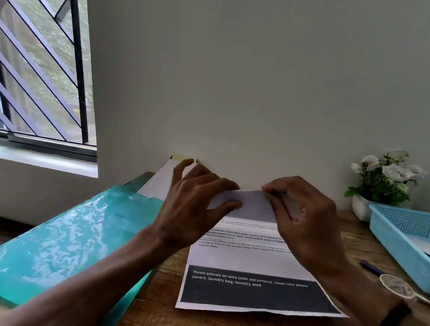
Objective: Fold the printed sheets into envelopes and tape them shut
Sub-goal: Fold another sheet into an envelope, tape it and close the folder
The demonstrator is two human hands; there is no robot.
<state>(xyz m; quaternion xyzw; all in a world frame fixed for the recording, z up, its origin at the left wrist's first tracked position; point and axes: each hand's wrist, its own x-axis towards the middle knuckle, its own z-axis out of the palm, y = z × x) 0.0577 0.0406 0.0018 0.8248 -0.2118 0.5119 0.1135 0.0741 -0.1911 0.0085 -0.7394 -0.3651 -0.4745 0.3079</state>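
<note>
A printed sheet (251,265) lies on the wooden table, its dark text band toward me. Its far edge is turned over into a blank flap (249,205). My left hand (191,207) presses on the flap's left end with spread fingers, thumb on the paper. My right hand (305,222) pinches the flap's right end between curled fingers and thumb. A stack of white sheets (159,181) lies beyond my left hand, against the wall.
A teal plastic-wrapped slab (66,241) fills the left side of the table. At the right stand a blue mesh basket (399,238) holding paper, a white flower pot (361,206), a pen (371,267) and a tape roll (397,285).
</note>
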